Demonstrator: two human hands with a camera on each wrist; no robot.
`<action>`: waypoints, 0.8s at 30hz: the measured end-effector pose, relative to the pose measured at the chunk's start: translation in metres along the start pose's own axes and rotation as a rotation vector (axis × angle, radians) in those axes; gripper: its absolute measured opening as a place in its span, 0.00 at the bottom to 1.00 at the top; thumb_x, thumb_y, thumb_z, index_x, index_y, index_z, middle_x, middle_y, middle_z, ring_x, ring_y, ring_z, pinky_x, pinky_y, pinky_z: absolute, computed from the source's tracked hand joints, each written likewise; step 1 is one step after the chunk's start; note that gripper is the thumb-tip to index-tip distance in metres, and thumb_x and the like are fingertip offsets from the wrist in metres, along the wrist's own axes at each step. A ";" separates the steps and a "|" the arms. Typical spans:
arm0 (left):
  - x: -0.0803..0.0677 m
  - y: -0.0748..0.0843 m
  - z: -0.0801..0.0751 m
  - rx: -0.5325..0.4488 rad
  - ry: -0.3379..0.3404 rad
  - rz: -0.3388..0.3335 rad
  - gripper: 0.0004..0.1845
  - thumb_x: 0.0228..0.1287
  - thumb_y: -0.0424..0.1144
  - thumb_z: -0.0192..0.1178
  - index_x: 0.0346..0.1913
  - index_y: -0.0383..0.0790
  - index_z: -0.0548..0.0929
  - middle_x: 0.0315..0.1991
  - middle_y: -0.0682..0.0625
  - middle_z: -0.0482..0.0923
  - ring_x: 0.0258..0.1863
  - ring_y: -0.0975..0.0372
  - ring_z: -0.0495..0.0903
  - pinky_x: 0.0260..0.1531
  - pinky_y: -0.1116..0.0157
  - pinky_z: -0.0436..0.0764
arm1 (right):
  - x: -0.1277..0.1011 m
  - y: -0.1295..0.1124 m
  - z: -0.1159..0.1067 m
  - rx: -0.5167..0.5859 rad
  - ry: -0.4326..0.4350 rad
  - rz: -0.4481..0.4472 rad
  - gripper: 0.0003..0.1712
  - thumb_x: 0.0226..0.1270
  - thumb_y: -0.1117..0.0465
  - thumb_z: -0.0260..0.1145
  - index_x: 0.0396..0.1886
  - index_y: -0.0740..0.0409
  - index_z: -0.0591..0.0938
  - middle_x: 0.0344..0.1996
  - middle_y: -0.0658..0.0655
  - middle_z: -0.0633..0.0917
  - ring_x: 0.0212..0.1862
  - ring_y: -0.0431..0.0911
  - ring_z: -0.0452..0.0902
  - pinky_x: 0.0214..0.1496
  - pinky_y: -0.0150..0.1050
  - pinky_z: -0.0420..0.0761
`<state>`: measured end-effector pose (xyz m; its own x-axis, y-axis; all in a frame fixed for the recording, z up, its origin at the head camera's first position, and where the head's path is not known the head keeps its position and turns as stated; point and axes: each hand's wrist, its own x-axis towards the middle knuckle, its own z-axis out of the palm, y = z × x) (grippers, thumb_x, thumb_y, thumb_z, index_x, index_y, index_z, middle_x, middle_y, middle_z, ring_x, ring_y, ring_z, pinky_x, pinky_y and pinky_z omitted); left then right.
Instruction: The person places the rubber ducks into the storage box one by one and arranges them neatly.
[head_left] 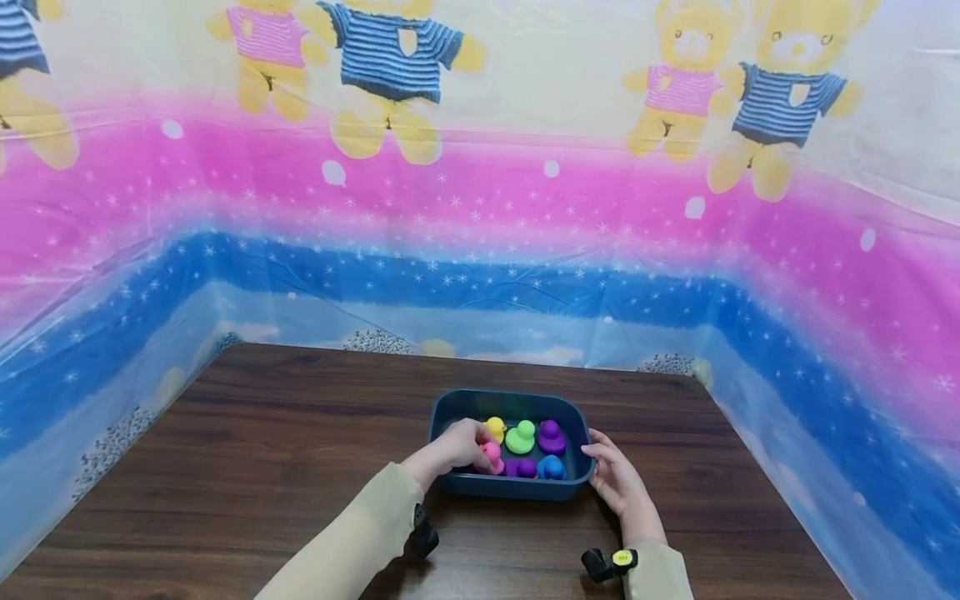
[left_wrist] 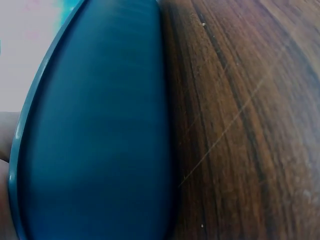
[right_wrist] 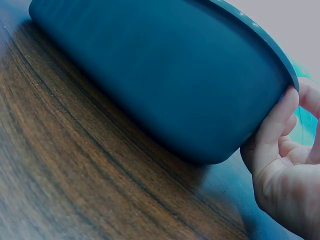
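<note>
Pink duck point(head_left: 491, 456) sits in the near left part of the blue tub point(head_left: 510, 402), and in the head view the left hand point(head_left: 455, 446) reaches over the tub's left rim with its fingers curled round that duck, the sleeved forearm slanting up from the lower left. Just beyond the hand's grip lie a yellow duck point(head_left: 495, 427), a green duck point(head_left: 521, 437) and a purple duck point(head_left: 551, 437); a smaller purple one point(head_left: 521, 467) and a blue duck point(head_left: 551, 467) lie to its right along the near wall. The right hand point(head_left: 617, 477) rests at the tub's near right corner, fingers touching the rim, wrist low on the dark wooden table point(head_left: 262, 442)

From the left wrist, the tub's smooth blue outer wall point(left_wrist: 95, 130) fills the left side, standing on the streaked wood point(left_wrist: 240, 125); only a sliver of skin shows at the left edge, so the grip cannot be told here

From the right wrist, the thumb point(right_wrist: 272, 132) lies straight against the tub's rounded corner point(right_wrist: 165, 75), tip at the rim; the other fingers are bent loosely behind it, holding nothing
</note>
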<state>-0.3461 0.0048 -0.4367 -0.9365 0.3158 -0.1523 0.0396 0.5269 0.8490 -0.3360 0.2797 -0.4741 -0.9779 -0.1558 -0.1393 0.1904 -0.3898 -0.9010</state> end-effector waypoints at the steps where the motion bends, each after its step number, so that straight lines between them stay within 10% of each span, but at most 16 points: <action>1: 0.000 0.000 0.000 0.013 0.002 -0.001 0.14 0.52 0.25 0.71 0.43 0.33 0.84 0.40 0.46 0.79 0.38 0.57 0.73 0.44 0.60 0.80 | 0.000 0.000 0.000 0.000 -0.001 0.001 0.16 0.69 0.72 0.48 0.50 0.51 0.68 0.33 0.46 0.77 0.28 0.34 0.75 0.33 0.24 0.78; 14: 0.001 0.002 0.002 0.186 0.041 0.011 0.11 0.52 0.24 0.68 0.38 0.36 0.84 0.36 0.47 0.78 0.34 0.57 0.72 0.37 0.64 0.79 | 0.007 0.005 -0.005 0.021 -0.001 -0.005 0.15 0.70 0.73 0.48 0.51 0.52 0.68 0.34 0.48 0.77 0.27 0.35 0.76 0.32 0.25 0.78; 24: -0.004 0.009 -0.010 0.292 -0.045 0.031 0.14 0.55 0.35 0.72 0.43 0.35 0.83 0.41 0.46 0.80 0.38 0.57 0.74 0.44 0.59 0.80 | 0.008 -0.005 -0.010 -0.291 0.067 0.034 0.22 0.70 0.66 0.57 0.62 0.62 0.66 0.34 0.45 0.81 0.31 0.34 0.78 0.37 0.27 0.78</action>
<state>-0.3458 0.0004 -0.4237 -0.9171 0.3667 -0.1564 0.1728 0.7193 0.6728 -0.3455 0.2898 -0.4753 -0.9767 -0.1005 -0.1897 0.2002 -0.1072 -0.9739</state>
